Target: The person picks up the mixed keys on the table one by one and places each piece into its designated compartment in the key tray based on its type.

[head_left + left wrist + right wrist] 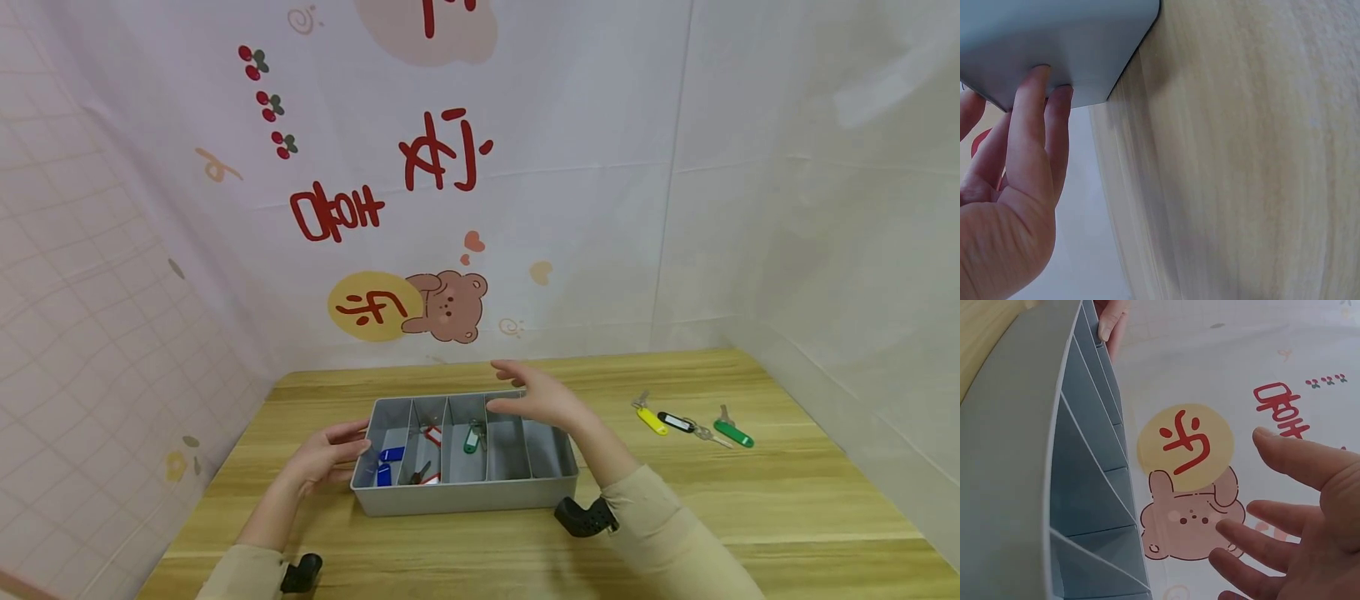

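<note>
a grey divided tray point(465, 496) is seen near the middle of the wooden table point(787, 508), closer to its left edge. the left hand point(326, 457) is laid flat against the tray's left end wall, fingers point(1038, 109) straight and touching it, nothing gripped. the right hand point(536, 398) is held spread wide above the tray's back compartments, nothing held. blue tags point(388, 463), a red tag point(432, 434) and a green tag point(471, 439) are kept in separate compartments. yellow point(651, 419), black point(676, 422) and green point(732, 433) key tags are laid toward the table's right edge, well apart from the tray.
</note>
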`<state>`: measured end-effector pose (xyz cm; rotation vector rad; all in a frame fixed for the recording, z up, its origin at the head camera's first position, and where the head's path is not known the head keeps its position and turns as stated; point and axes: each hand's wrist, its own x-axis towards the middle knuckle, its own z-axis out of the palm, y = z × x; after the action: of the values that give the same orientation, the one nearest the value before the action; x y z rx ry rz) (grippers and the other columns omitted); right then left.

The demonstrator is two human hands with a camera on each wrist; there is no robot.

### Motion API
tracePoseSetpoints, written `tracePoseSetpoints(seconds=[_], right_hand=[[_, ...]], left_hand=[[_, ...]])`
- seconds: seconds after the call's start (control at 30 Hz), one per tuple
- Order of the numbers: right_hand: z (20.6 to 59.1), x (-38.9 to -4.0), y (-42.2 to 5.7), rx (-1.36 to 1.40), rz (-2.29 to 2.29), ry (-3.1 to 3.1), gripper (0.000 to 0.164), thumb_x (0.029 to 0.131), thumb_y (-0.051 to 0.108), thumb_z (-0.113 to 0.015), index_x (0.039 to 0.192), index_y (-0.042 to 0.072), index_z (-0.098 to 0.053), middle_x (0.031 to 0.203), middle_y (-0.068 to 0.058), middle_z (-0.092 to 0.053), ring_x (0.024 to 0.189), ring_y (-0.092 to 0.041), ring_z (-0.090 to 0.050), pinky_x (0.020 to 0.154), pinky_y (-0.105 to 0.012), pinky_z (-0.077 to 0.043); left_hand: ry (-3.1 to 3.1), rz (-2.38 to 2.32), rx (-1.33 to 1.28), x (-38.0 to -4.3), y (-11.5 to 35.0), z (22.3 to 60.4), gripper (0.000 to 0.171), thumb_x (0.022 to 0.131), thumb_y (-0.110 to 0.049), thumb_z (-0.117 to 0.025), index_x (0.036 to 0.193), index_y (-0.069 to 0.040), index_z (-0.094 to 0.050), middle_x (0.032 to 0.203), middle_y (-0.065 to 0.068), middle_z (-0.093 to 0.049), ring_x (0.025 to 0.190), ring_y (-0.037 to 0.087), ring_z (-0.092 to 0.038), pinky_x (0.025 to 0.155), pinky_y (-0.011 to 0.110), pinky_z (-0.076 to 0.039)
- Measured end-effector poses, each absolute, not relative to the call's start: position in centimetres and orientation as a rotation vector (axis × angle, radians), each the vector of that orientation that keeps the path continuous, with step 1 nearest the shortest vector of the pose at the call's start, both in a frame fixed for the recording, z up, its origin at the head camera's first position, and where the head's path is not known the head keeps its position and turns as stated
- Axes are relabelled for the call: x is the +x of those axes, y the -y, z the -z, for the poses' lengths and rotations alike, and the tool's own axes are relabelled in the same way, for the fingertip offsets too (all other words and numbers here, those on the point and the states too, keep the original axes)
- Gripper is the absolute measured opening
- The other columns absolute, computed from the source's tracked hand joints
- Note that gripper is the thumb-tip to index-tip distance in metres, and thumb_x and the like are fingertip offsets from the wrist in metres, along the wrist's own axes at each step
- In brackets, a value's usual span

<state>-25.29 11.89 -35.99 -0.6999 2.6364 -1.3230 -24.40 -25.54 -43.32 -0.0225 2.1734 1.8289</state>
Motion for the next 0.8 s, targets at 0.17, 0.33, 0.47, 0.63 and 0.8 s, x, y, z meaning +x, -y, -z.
tracePoseSetpoints(seconds=[0.17, 0.33, 0.47, 0.63, 0.8], right_hand=[[36.2, -25.3, -12.5, -0.813, 1.318, -2.662, 0.071, 0.091, 0.029, -0.073, 0.15, 0.004, -0.041, 0.142, -0.023, -0.05, 0.129, -0.045, -0.044, 0.103, -0.058, -0.04], [36.5, -25.1, -13.0, -0.862, 1.304, -2.698, 0.071, 0.091, 0.028, -0.074, 0.149, 0.003, -0.042, 0.141, -0.02, -0.051, 0.127, -0.044, -0.046, 0.102, -0.057, -0.041], [36.7, -25.1, -13.5, -0.868, 1.317, -2.722, 0.071, 0.09, 0.028, -0.075, 0.149, 0.003, -0.043, 0.141, -0.02, -0.052, 0.127, -0.044, -0.047, 0.101, -0.058, -0.042], [37.2, -25.2, -14.2, -0.905, 1.328, -2.761, 0.07, 0.091, 0.027, -0.074, 0.148, 0.0, -0.043, 0.141, -0.021, -0.052, 0.126, -0.045, -0.047, 0.101, -0.062, -0.04], [38.0, -25.3, -15.4, -0.92, 1.359, -2.826, 0.067, 0.089, 0.022, -0.076, 0.145, 0.001, -0.047, 0.136, -0.019, -0.056, 0.123, -0.042, -0.051, 0.102, -0.059, -0.041]], left_hand=[[-2.164, -1.836, -0.02, -24.4, 25.6, 43.3, 0.068, 0.094, -0.013, -0.069, 0.15, 0.005, -0.036, 0.144, 0.029, -0.044, 0.112, 0.03, -0.061, 0.084, 0.046, -0.056], [-2.16, -1.836, -0.02, -24.5, 25.6, 43.4, 0.067, 0.094, -0.012, -0.068, 0.15, 0.005, -0.035, 0.143, 0.029, -0.045, 0.111, 0.03, -0.062, 0.085, 0.048, -0.056], [-2.16, -1.839, -0.023, -24.5, 25.6, 43.3, 0.067, 0.094, -0.012, -0.068, 0.15, 0.005, -0.035, 0.143, 0.029, -0.045, 0.111, 0.03, -0.062, 0.085, 0.048, -0.056], [-2.17, -1.836, -0.026, -24.4, 25.5, 43.2, 0.064, 0.095, -0.009, -0.066, 0.15, 0.005, -0.036, 0.143, 0.03, -0.045, 0.111, 0.031, -0.061, 0.084, 0.048, -0.056], [-2.181, -1.834, -0.038, -24.4, 25.5, 43.3, 0.063, 0.095, -0.008, -0.066, 0.149, 0.005, -0.037, 0.143, 0.03, -0.045, 0.111, 0.032, -0.061, 0.082, 0.047, -0.057]])
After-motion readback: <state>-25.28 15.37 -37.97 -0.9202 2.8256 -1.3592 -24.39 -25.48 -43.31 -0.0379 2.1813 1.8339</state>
